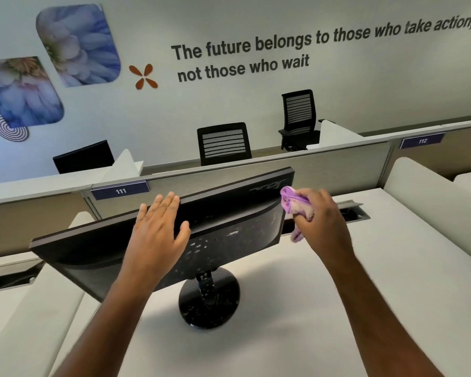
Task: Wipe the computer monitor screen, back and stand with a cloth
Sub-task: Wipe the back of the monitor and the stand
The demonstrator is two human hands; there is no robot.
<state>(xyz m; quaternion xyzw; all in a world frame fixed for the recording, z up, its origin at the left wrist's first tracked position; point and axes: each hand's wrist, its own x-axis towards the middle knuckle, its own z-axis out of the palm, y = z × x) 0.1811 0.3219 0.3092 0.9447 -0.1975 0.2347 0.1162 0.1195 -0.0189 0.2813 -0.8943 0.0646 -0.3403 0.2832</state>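
The black monitor (229,221) stands on a white desk (392,268) with its speckled back turned toward the person, tilted on a round stand (209,303). The left hand (158,229) lies flat against the back near the top edge, fingers straight and together. At the monitor's right edge, the right hand (321,213) grips a bunched purple cloth (294,204), which touches the upper right corner of the back. Behind the desk runs a grey partition (324,164) with number plates, then black office chairs (223,142) and a wall with lettering.
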